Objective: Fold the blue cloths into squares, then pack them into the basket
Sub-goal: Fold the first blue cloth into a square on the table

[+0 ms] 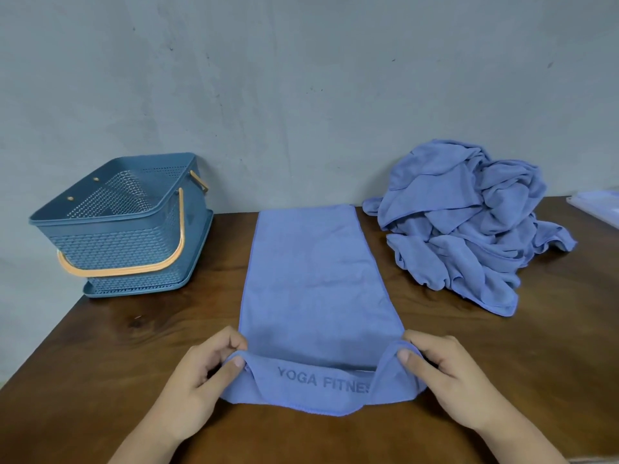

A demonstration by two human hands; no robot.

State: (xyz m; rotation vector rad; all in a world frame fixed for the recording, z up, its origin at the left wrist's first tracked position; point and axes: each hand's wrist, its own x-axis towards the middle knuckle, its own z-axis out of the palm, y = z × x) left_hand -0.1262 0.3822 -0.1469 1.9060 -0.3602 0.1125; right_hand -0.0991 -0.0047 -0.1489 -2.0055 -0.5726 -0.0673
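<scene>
Item 1: your left hand point(207, 370) and right hand point(445, 373), each pinching 1 near corner of the blue cloth point(315, 279), laid flat ahead between them. Lift both evenly; match far corners. Ahead-left: basket point(110, 249). Ahead-right: unfolded pile point(469, 229).

The cloth point(315, 279) is periwinkle blue with darker grey lettering. The heap of cloths point(469, 226) is that same blue. The basket point(120, 239) is teal with a lattice pattern and an orange handle point(134, 267). The desk point(100, 363) is dark brown wood.

Table point(134, 346): basket point(117, 249), flat cloth point(311, 279), cloth heap point(469, 229)
</scene>
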